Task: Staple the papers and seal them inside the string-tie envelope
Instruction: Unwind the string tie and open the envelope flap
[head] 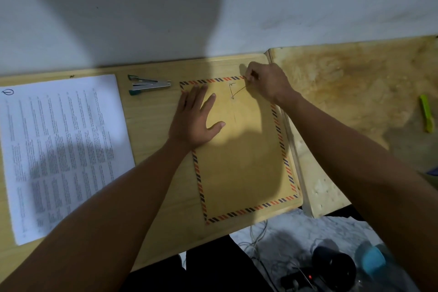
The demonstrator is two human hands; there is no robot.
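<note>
A brown string-tie envelope [241, 163] with a striped orange-and-dark border lies flat on the wooden table [156, 130]. My left hand [196, 118] presses flat on its upper left part, fingers straight. My right hand [267, 83] is at the envelope's top right corner and pinches the thin string [238, 92], which runs from the two round buttons near the top edge. A stack of printed papers [61, 149] lies at the table's left side. A stapler [148, 85] with a teal base rests between the papers and the envelope, close to the wall.
A second, stained wooden surface [355, 92] adjoins on the right, with a yellow-green object [426, 112] on it. The white wall [213, 7] runs along the back. Below the table edge lie cables, a black device [331, 268] and a blue-capped object [373, 259].
</note>
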